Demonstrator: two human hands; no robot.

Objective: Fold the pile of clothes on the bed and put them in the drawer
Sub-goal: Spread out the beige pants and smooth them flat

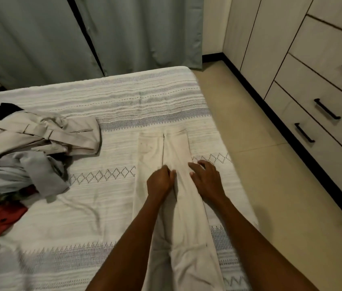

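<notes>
Trousers (172, 185) lengthwise, hems pointing away

Cream trousers (172, 156) lie flat lengthwise on the bed; unfolded pile (25, 152) sits left

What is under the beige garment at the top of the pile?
Under the beige garment, grey clothes and a red item show, black fabric behind. Anything deeper is covered.

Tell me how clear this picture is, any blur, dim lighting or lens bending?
Head view: dim, warm indoor light; left hand and right hand on the pale trousers look slightly motion-smeared; wide-angle bending tilts the drawers and curtain; the clothes pile at left is soft and shadowed.
</notes>
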